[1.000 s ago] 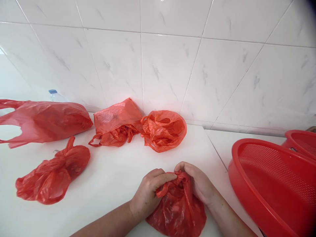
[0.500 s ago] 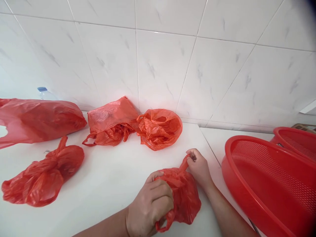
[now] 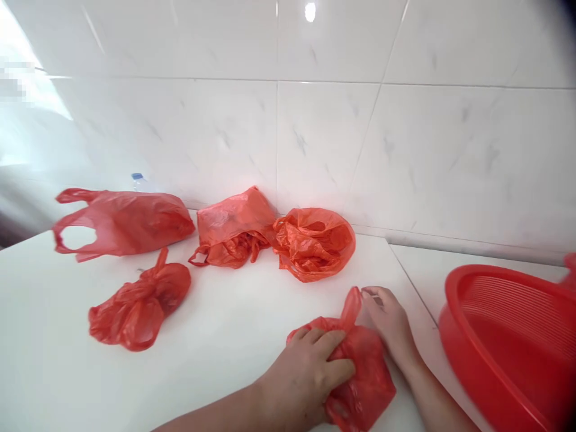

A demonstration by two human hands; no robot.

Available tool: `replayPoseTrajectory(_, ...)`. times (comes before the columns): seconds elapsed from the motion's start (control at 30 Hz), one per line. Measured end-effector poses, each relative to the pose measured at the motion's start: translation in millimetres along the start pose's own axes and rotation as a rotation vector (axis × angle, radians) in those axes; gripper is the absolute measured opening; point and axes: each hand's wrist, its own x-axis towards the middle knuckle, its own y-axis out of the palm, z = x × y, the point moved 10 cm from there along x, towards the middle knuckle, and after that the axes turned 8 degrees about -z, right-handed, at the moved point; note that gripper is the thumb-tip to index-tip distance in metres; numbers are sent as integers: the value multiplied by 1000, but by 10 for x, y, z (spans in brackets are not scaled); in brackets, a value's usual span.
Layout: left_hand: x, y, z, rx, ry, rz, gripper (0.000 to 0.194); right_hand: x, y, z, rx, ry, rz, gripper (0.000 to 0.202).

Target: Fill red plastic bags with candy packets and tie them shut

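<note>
Under the left hand (image 3: 310,375) lay a lumpy red plastic bag (image 3: 371,372), its handle (image 3: 351,309) near the right hand (image 3: 389,318); rightward stood a rounded red plastic basket (image 3: 463,354).

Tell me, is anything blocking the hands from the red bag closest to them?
Nothing visible is. The left hand rests on that red bag, and the right hand is beside its raised strip; I can't tell whether those two touch.

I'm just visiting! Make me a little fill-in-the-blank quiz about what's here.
1. The plastic bag under the left hand is coloured ____.
2. The bottle cap at the back is coloured ____.
3. The big basket stands on the picture's ____-hand side.
4. The wall is covered in pale ____.

Missing words: red; blue; right; tiles.
</note>
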Motion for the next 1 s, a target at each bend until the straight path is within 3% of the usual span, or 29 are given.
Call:
replayPoseTrajectory(0.07,-41,-48,98,5,-39,12,18,-4,16,-15,-6,-1,26,31)
replayPoseTrajectory(0.13,-126,-178,218,5,-83,-16,11,-12,42,-21,-26,-4,62,30)
replayPoseTrajectory(0.27,-446,-630,558,-9,-235,-123,8,-52,108,0,-130,-14,135,27)
replayPoseTrajectory(0.37,-777,-1115,872,93,-340,-242,20,-86,138,75,-162,-46,157,24)
replayPoseTrajectory(0.5,-1176,-1704,1231,417,-467,-370,21,-106,144,151,-181,-72,157,21)
replayPoseTrajectory(0.6,-1249,-1860,1287,566,-536,-362,50,-108,134,168,-186,-79,146,19)
replayPoseTrajectory(0.67,-1124,-1783,1208,503,-528,-292,63,-108,127,180,-183,-88,138,19)
replayPoseTrajectory(0.73,-893,-1645,1083,358,-500,-223,64,-108,120,193,-180,-97,129,18)
replayPoseTrajectory(0.9,-16,-1320,839,-20,-369,-152,34,-103,108,226,-162,-126,108,16)
replayPoseTrajectory(1.0,559,-1165,832,-85,-293,-156,29,-88,93,223,-153,-146,86,16)
